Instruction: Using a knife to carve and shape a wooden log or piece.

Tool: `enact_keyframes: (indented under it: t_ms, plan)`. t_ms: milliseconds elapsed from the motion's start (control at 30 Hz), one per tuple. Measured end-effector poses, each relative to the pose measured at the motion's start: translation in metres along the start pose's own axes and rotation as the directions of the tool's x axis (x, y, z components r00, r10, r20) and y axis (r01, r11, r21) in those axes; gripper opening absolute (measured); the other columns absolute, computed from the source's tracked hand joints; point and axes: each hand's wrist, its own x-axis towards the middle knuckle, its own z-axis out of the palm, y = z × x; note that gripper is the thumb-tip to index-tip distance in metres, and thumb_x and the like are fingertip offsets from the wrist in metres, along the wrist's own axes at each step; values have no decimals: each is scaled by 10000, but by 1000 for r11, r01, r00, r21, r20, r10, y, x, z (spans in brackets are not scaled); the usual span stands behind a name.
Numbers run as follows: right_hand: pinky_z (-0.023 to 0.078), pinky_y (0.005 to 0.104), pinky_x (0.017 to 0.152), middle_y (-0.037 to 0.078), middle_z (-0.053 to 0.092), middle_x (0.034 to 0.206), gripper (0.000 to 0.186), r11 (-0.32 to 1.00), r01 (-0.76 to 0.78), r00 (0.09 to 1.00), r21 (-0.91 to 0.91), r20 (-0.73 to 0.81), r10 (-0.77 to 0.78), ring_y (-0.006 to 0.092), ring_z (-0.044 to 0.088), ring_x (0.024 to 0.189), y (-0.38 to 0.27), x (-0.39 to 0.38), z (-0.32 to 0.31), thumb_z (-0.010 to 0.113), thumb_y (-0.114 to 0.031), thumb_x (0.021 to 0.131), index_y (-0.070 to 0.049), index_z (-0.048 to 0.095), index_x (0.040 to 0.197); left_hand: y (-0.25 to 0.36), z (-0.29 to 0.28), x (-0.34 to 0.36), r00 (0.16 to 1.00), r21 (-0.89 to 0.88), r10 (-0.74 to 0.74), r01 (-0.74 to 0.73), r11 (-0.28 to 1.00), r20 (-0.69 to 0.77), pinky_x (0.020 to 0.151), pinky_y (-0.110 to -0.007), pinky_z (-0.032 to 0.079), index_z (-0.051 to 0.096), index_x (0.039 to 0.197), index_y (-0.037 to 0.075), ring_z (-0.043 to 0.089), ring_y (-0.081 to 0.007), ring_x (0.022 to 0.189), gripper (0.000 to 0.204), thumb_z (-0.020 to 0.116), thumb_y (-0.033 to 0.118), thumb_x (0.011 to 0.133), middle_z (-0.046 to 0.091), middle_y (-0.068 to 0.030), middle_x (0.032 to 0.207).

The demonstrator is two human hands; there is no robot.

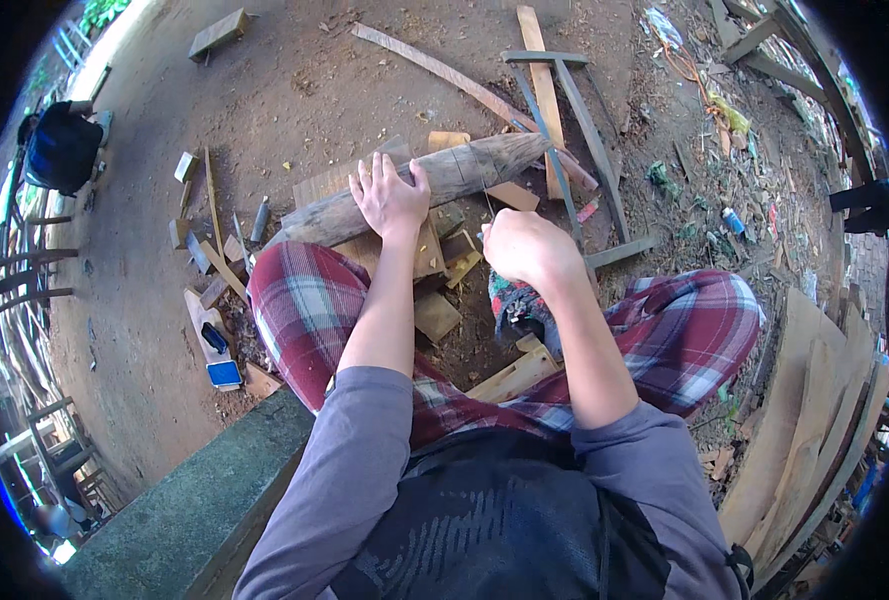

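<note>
My left hand [392, 200] lies with spread fingers on a long, weathered grey log [470, 165], which tapers toward its right end and rests over wooden pieces [429, 255]. My right hand [522, 244] is closed, just below the log, on a tool whose handle it hides; a thin dark blade [487, 203] runs up from it to the log, near dark marks across the wood. Under that hand is a colourful patterned cloth or footwear [512, 305]; I cannot tell which. Beside the log's right end lies a grey wooden frame saw [591, 155].
Planks [784, 420] lean at right; a concrete ledge [164, 520] is lower left. Wood offcuts and a blue rectangular object [223, 373] lie at left. Long boards [539, 60] lie beyond the log; debris litters the right. A dark-clothed person or dark object [62, 145] is far left.
</note>
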Motion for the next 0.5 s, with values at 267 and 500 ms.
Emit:
enact_keyframes:
  t_ms: [267,500]
  plan:
    - [497,439,950,233,651,1164,401,993,-86,995,79,-39,89,379,624,1114,28,3,-9,434,-312,985,-25,691,1097,-6,-1,0,1000,-42,-27,27,999,9,1188,-432,187,561,1314,-2,403,-296,1369,612,459,453,918,536,-136,1396]
    - [501,440,955,232,638,1201,375,991,-73,980,117,-177,93,351,623,1141,14,93,4,496,-214,870,-33,686,1138,12,-7,-1,999,-94,-13,16,995,41,1190,-437,177,574,1284,-26,392,-310,1376,608,467,437,906,533,-149,1396]
